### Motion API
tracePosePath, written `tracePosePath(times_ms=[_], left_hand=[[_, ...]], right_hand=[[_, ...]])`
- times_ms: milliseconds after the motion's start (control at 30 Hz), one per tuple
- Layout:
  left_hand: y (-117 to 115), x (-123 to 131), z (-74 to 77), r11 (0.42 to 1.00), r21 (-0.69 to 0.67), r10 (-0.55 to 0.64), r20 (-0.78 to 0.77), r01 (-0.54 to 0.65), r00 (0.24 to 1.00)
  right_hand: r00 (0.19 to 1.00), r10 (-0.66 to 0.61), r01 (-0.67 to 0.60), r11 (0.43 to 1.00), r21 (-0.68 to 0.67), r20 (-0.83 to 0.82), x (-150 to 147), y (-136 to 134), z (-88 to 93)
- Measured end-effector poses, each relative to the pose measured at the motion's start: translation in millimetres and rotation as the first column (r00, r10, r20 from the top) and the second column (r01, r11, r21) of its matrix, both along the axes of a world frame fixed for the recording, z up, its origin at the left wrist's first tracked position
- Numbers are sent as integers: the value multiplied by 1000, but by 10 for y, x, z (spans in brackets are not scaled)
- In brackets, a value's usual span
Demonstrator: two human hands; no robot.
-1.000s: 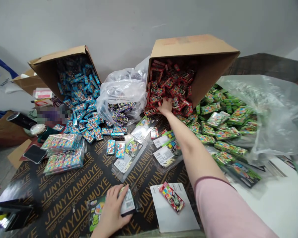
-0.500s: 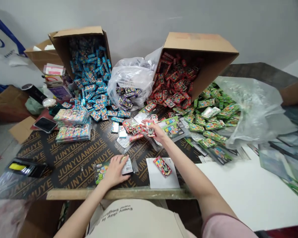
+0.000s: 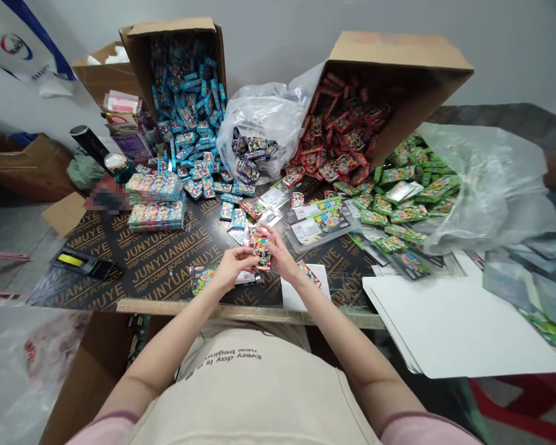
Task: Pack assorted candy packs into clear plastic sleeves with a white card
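Small red printed packets (image 3: 262, 252) are held up between both hands over the middle of the table. My left hand (image 3: 234, 267) pinches them from the left, while my right hand (image 3: 283, 258) closes round them from the right. How many packets are gripped is partly hidden by the fingers. Under my left hand lies a flat printed pouch (image 3: 204, 277) in clear plastic. Another red packet (image 3: 311, 273) rests on a white sheet (image 3: 301, 295) below my right forearm. Just beyond the hands are two blue-and-white packets (image 3: 232, 214) and clear printed pouches (image 3: 322, 224).
Open cartons spill blue packets (image 3: 197, 133) and red packets (image 3: 327, 148) at the back. Between them sits a plastic bag (image 3: 271, 105) of purple packets. Green packets (image 3: 405, 191) lie right, above white boards (image 3: 463, 327). Wrapped stacks (image 3: 156, 213) and a black tool (image 3: 81, 262) stand left.
My right hand has drawn back toward me with red packets. My left hand has lifted off the printed pouch to meet it and grip them. The camera view has shifted.
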State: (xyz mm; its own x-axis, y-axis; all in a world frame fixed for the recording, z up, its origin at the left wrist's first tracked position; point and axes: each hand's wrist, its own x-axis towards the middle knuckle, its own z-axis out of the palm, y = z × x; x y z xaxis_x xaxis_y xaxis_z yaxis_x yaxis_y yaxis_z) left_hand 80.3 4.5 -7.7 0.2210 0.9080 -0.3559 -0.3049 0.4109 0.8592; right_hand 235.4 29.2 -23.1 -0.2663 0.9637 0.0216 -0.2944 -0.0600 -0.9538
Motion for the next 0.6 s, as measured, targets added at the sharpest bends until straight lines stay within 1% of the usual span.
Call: tracePosePath(times_ms=[100, 167, 200, 267, 367, 433, 533, 600], left_hand=[[-28, -112, 62, 999, 21, 39, -48, -38, 998], [-22, -192, 90, 994, 38, 105, -60, -103, 993], [-18, -223, 99, 989, 47, 141, -60, -139, 988], [-17, -258, 104, 980, 68, 193, -61, -188, 979], [-45, -242, 80, 975, 119, 200, -79, -190, 977], [-79, -207, 48, 971, 142, 205, -85, -192, 975], [-127, -171, 3, 973, 113, 210, -58, -203, 976], [-143, -179, -12, 978, 78, 195, -38, -192, 980]], right_hand=[[985, 13, -47, 980, 193, 175, 164, -136, 90], [955, 7, -86, 963, 255, 295, 237, -229, 139], [947, -18, -72, 962, 264, 322, 250, -276, 150], [954, -72, 3, 973, 231, 291, 228, -366, 146], [978, -85, 71, 994, 78, 189, 124, -471, 111], [982, -108, 110, 994, -4, 154, 50, -514, 95], [971, -217, 225, 971, -76, 100, -19, -549, 83], [970, -225, 233, 968, -94, 92, -27, -569, 77]])
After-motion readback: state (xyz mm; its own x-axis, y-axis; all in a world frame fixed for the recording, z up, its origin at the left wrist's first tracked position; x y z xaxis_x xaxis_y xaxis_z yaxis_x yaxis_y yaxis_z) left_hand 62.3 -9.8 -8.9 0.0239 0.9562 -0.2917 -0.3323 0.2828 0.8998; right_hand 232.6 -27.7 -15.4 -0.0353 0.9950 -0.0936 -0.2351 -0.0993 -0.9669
